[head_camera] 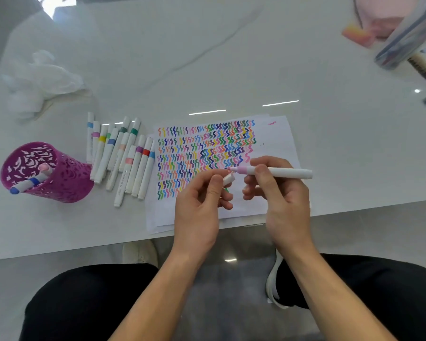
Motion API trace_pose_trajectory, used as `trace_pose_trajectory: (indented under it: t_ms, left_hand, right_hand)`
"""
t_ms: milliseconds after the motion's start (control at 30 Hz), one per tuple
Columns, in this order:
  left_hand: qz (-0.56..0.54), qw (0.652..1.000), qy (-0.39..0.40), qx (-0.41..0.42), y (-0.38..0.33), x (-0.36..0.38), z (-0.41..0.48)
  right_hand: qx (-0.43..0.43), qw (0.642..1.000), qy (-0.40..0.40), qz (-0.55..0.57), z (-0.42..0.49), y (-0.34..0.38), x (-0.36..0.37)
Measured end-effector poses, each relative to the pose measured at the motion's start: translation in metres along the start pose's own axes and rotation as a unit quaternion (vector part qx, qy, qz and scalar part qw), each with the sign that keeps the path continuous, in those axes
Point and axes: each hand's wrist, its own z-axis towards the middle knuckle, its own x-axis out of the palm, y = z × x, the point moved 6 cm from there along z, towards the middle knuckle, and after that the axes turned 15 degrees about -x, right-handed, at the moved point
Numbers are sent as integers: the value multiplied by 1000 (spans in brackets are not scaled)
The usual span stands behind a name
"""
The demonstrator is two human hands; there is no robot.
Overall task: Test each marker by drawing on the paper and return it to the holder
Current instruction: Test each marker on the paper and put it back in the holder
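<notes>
An uncapped white marker with a pink band hangs level over the squiggle-covered paper at the worktop's near edge, its cap just beside the tip. Left of the paper lie loose markers; the purple holder holds two.

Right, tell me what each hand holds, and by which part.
Right hand grips the pink marker by its white barrel, near the tip. Left hand pinches its white cap.

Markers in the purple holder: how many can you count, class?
2: a blue-capped marker leans over the near rim of the holder; a pink-capped marker stands just behind it. Shorter ones might be hidden inside.
</notes>
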Motion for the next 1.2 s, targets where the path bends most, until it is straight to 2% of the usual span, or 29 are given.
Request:
trace_pose_trajectory:
  t_ms: [333,533,833,1000,1200]
  left_hand:
    - [-149,985,36,-72,6,-13,-9]
    - [-96,994,-7,-48,2,-21,-7]
    - [-6,1000,9,-21,-8,-20,-14]
    - [55,998,-3,22,-20,-22,-16]
    - [51,996,-39,54,-24,-29,-15]
  right_hand:
    - [7,1000,12,21,-2,7,3]
    - [9,1000,29,10,1,4,9]
    - [23,999,43,-14,1,-3,15]
    - [36,999,40,8,3,-4,14]
    - [60,995,42,61,1,-9,22]
